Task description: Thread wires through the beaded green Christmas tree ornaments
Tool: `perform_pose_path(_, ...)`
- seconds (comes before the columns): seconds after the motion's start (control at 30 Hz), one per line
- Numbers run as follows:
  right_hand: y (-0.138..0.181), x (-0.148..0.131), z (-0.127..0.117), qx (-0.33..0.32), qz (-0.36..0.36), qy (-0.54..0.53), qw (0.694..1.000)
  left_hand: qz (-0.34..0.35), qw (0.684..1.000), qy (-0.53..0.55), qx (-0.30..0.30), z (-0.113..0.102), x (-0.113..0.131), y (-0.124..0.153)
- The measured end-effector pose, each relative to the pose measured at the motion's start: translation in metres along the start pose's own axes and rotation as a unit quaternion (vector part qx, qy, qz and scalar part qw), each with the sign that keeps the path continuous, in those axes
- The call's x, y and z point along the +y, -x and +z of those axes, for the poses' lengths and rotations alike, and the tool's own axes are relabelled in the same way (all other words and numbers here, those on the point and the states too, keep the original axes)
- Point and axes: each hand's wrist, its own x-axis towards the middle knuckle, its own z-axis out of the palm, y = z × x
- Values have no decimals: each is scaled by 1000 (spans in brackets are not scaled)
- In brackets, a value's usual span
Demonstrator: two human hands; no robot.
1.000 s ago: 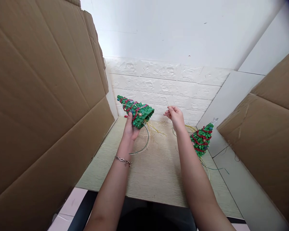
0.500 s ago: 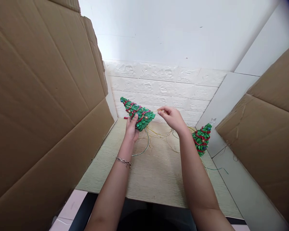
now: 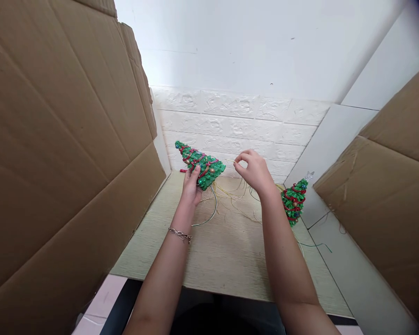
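Note:
My left hand (image 3: 191, 188) is closed round the base of a small green beaded Christmas tree (image 3: 199, 164) with red garland, held tilted with its tip pointing up and left. My right hand (image 3: 254, 173) hovers just right of the tree's base, thumb and forefinger pinched on a thin yellowish wire (image 3: 232, 161) that runs toward the tree. Loose wires (image 3: 226, 197) trail from the tree's base onto the tabletop.
A second beaded tree (image 3: 293, 201) stands on the pale wooden table (image 3: 223, 251) at the right. Tall cardboard sheets (image 3: 63, 153) wall in the left side and cardboard (image 3: 387, 186) the right. A white brick-pattern wall (image 3: 237, 125) closes the back.
The tree has been lowered slightly and drawn in. My right hand came left to the tree's base, then pulled back a little to the right with the wire.

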Motion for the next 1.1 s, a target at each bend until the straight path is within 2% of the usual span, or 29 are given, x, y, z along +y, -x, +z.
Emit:
perform_pose_path(0.1, 1, -2, -3, 36, 22, 40, 998, -2, 1000, 0, -2, 0, 1, 0)
perform_pose_path(0.17, 1, -3, -5, 58, 29, 19, 998, -4, 1000, 0, 0, 0, 1, 0)
perform_pose_path(0.33, -2, -7, -14, 148, 35, -96, 984, -6, 1000, -5, -4, -1, 0, -1)
perform_pose_path(0.43, -2, -7, -20, 212, 70, -185, 957, -4, 1000, -5, -10, -1, 0, -1)
perform_pose_path(0.53, -1, -8, -28, 231, 82, -281, 928, -1, 1000, -5, -13, 0, 0, 0)
perform_pose_path(0.67, 2, -12, -41, 185, 37, -380, 905, 2, 1000, -6, -2, 1, 0, 1)
perform_pose_path(0.77, 7, -18, -49, 135, 38, -422, 896, 10, 1000, -6, 14, 2, -1, -1)
perform_pose_path(0.93, 13, -25, -59, 32, 85, -391, 916, 20, 999, -23, 34, 0, -4, -2)
perform_pose_path(1.1, 16, -26, -64, -39, 112, -395, 911, 11, 999, -39, 25, -2, -5, -3)
